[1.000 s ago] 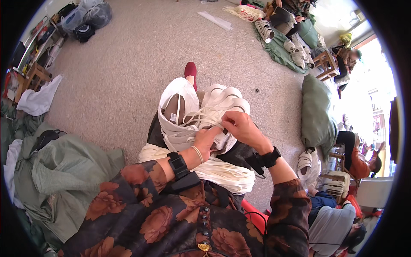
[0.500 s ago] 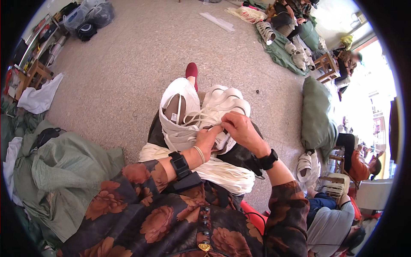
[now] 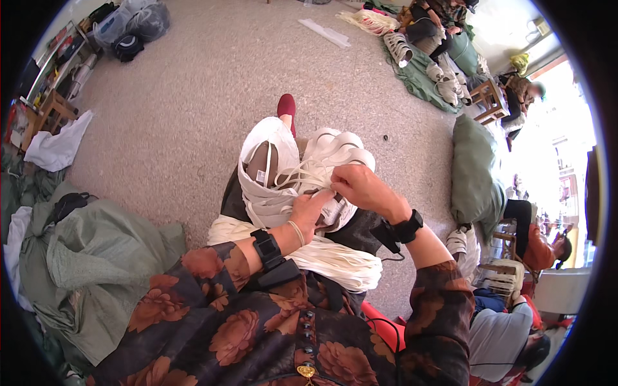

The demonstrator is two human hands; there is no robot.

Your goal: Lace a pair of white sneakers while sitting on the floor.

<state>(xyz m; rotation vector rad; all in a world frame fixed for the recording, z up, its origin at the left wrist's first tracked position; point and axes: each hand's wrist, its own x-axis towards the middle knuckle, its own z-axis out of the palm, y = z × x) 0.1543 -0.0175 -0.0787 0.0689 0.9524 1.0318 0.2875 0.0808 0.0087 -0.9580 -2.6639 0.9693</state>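
One green sack (image 3: 103, 251) slumps well to the left of the white shoes (image 3: 329, 145), its folds loose and its contents hidden; a fuller green sack (image 3: 476, 174) lies well to their right, rounded over whatever fills it. Far beyond the shoes, to the left, plastic bags (image 3: 148, 23) bunch together, and from here I can't make out what they hold. The shoes themselves sit side by side on the person's lap (image 3: 360, 233). The left shoe (image 3: 270, 193) gapes open on a brown insole (image 3: 259, 156); the right shoe (image 3: 351, 143) has broad pale straps curving over its far end, with thin laces (image 3: 306, 174) looping between the two. Cream cords (image 3: 338, 264) lie bundled just on their near side. The left hand (image 3: 311, 211) clamps the near part of the right shoe; the right hand (image 3: 360, 186) meets it there, fingertips bent inward, though whether they close on a lace I can't tell. Inside the left shoe sits a small white label (image 3: 261, 175), any print too small to read.
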